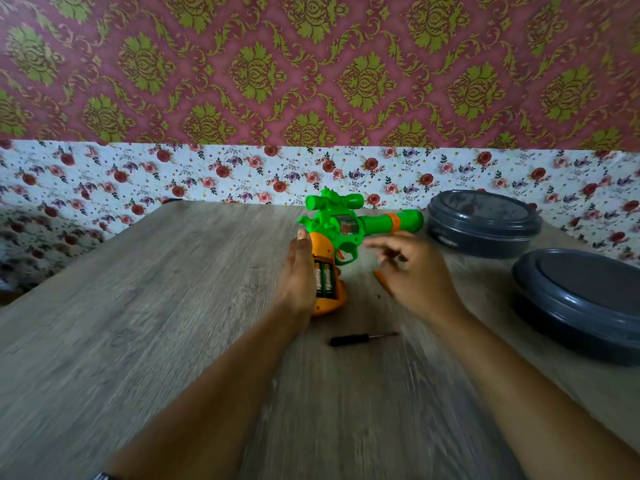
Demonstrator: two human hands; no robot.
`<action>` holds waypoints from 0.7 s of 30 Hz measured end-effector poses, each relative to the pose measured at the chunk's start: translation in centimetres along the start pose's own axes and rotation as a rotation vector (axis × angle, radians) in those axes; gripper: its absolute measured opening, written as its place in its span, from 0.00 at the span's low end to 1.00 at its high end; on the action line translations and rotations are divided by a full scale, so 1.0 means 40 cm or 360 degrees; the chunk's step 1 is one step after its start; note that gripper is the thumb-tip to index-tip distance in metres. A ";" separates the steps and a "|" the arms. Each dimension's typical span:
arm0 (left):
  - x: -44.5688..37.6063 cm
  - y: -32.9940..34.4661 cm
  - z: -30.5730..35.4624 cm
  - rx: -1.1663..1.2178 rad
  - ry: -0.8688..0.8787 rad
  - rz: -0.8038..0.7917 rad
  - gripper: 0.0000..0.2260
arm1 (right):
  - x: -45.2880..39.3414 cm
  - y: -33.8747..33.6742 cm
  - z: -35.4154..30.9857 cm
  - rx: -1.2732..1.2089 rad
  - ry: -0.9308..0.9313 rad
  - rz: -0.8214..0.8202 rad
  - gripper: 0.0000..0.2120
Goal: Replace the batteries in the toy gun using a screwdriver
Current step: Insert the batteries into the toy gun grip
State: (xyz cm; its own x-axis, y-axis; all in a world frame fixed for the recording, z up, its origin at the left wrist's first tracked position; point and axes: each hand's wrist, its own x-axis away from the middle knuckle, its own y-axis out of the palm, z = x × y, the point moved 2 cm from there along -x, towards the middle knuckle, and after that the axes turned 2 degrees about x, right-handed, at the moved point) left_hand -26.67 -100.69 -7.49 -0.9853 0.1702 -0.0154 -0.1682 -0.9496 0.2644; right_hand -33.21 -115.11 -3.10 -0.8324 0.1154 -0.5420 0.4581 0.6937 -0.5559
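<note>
The green and orange toy gun (341,225) lies on its side on the wooden table (156,306), barrel pointing right. Its orange grip has the battery compartment uncovered, and two batteries (325,279) sit side by side inside. My left hand (297,275) holds the grip from the left, fingers lying along it. My right hand (414,271) is blurred just right of the trigger, fingers loosely spread and holding nothing I can make out. An orange piece (382,281), which looks like the compartment cover, shows from under it on the table. A small black screwdriver (360,339) lies nearer to me.
Two dark grey round lidded containers stand at the right: one (483,225) by the gun's muzzle, the other (581,299) nearer the right table edge. A floral-papered wall (207,174) runs along the table's far edge.
</note>
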 end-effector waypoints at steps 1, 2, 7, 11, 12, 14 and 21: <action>-0.002 -0.004 -0.002 0.0015 -0.0010 -0.0008 0.27 | -0.002 -0.016 0.026 -0.0044 0.0104 -0.0029 0.18; -0.002 -0.005 -0.004 0.0026 -0.0018 -0.0022 0.28 | -0.001 -0.028 0.051 -0.0055 0.0200 -0.0081 0.20; -0.001 -0.005 -0.003 0.0018 -0.0027 -0.0040 0.30 | 0.007 -0.031 0.110 0.0060 0.0500 -0.0629 0.30; 0.008 -0.005 0.001 -0.0008 -0.0007 -0.0051 0.29 | 0.001 -0.027 0.113 0.0344 0.0374 -0.0724 0.27; 0.010 -0.005 0.003 -0.0022 -0.0003 -0.0052 0.30 | 0.002 -0.027 0.112 0.0405 0.0338 -0.0712 0.27; 0.014 -0.004 0.006 -0.0044 0.0000 -0.0052 0.30 | 0.001 -0.027 0.112 0.0492 0.0295 -0.0708 0.26; 0.017 -0.003 0.010 -0.0084 0.0028 -0.0033 0.31 | 0.003 -0.035 0.124 0.0478 0.0325 -0.0641 0.21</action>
State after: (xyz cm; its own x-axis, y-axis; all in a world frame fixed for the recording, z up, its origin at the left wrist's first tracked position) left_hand -27.31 -100.35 -7.14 -0.9819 0.1858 -0.0375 -0.1895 -0.9586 0.2126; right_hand -32.38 -119.59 -5.52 -0.9905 0.0391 -0.1317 0.1342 0.4810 -0.8664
